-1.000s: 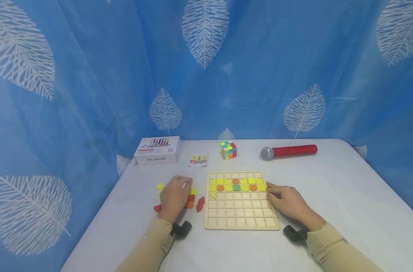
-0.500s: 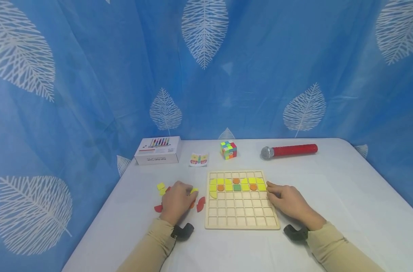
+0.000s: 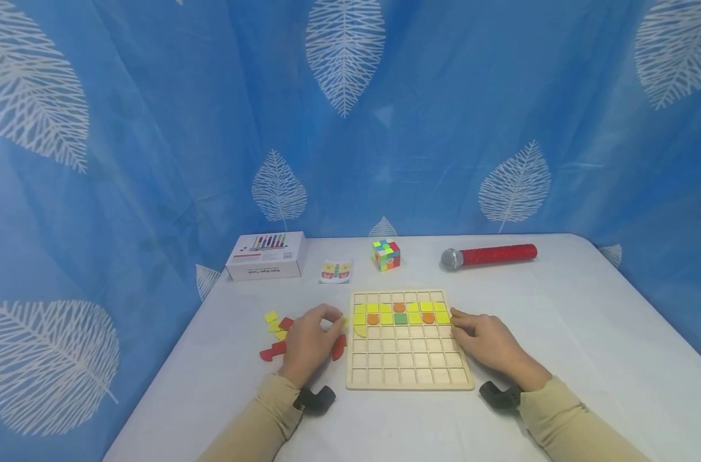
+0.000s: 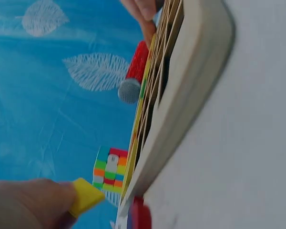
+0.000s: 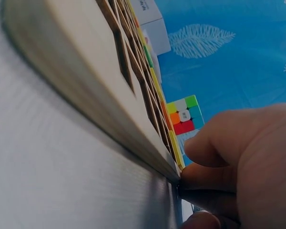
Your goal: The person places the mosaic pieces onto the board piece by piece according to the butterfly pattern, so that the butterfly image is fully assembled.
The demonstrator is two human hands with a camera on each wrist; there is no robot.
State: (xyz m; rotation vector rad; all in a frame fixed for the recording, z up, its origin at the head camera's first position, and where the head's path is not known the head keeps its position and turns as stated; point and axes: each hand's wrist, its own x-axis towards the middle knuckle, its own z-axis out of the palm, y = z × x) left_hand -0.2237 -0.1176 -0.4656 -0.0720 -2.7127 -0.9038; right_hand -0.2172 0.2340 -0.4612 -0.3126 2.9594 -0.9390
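Observation:
My left hand (image 3: 311, 340) pinches a small yellow tile (image 4: 86, 196) between thumb and finger, just left of the wooden grid board (image 3: 410, 387). The board's upper rows hold yellow tiles, orange round pieces (image 3: 399, 308) and one green square (image 3: 400, 318); a yellow quarter-round piece (image 3: 360, 331) sits in the left column. My right hand (image 3: 491, 340) rests at the board's right edge, fingertips touching its side, thumb held apart. Beside and partly under my left hand lie loose pieces: yellow squares (image 3: 271, 317), red pieces (image 3: 278, 348) and a red curved piece (image 3: 338, 347) near the board.
Behind the board stand a white box (image 3: 266, 256), a small picture card (image 3: 335, 271) and a puzzle cube (image 3: 387, 255). A red microphone (image 3: 491, 256) lies at the back right. A blue curtain with white leaves hangs behind the white table.
My left hand has moved right from the loose pieces toward the board, taking up a yellow tile. More loose red and yellow pieces now show at its left. My right hand has stayed put.

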